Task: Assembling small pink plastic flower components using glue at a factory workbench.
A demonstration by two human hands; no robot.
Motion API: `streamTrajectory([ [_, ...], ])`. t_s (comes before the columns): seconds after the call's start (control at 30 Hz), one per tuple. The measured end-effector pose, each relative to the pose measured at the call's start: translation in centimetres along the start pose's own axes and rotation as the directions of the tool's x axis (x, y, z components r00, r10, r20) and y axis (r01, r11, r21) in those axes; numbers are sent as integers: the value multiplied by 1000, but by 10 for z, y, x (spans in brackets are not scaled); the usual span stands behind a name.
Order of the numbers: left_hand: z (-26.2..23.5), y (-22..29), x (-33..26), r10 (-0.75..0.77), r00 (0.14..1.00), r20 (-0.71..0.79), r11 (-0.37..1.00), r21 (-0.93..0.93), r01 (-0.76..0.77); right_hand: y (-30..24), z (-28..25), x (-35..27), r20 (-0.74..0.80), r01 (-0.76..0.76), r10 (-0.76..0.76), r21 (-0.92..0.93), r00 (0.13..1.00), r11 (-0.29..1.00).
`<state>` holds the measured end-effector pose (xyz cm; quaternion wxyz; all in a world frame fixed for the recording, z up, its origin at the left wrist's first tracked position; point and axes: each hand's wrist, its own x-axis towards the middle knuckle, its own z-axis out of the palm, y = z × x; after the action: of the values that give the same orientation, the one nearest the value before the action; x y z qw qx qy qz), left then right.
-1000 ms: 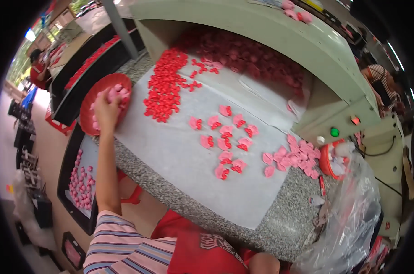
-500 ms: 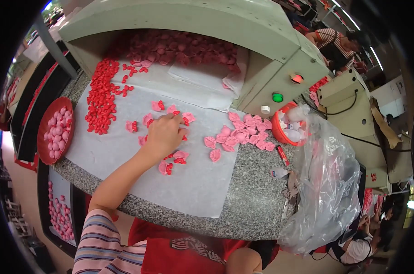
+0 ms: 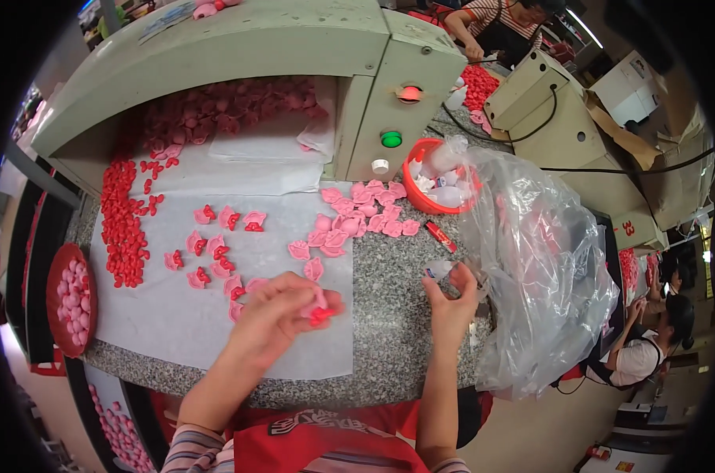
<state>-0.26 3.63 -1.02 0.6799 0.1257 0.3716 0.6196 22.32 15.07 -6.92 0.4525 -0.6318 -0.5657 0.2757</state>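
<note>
Over the speckled counter [image 3: 385, 323], the left hand [image 3: 272, 317] holds a pink piece [image 3: 320, 299]

So the bench was a grey speckled stone top [image 3: 387, 331] with a white sheet [image 3: 160, 327] over much of it. Little red bits [image 3: 122, 236] were heaped on the sheet's left, pink-and-red pieces [image 3: 196, 242] sat mid-sheet, and pink pieces [image 3: 346, 222] spilled onto bare stone, near an orange tub [image 3: 444, 210], a red tube [image 3: 441, 236], a small bottle [image 3: 435, 270] and a clear plastic bag [image 3: 539, 276].
</note>
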Motion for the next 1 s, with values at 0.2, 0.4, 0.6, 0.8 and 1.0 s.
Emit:
streamTrajectory([
  [0.2, 11, -14, 6, -151, 988, -26, 971, -193, 144, 9, 8, -4, 49, -52, 38, 327, 998, 944],
  [0.4, 0, -8, -2, -80, 994, 78, 957, -273, 98, -62, -7, -66, 273, -166, 4, 572, 962, 804],
  [0.6, -3, -7, -17, -45, 994, 99, 971, -230, 67, -99, -30, -95, 265, 155, -263, 369, 928, 917],
  [0.8, 4, -5, -27, -24, 995, 98, 972, -230, 46, -113, -34, -96, 207, 652, -743, 370, 636, 662],
  [1.0, 4, -5, -29, -32, 993, 110, 968, -244, 58, -122, -34, -99, 335, 645, -720, 322, 607, 693],
])
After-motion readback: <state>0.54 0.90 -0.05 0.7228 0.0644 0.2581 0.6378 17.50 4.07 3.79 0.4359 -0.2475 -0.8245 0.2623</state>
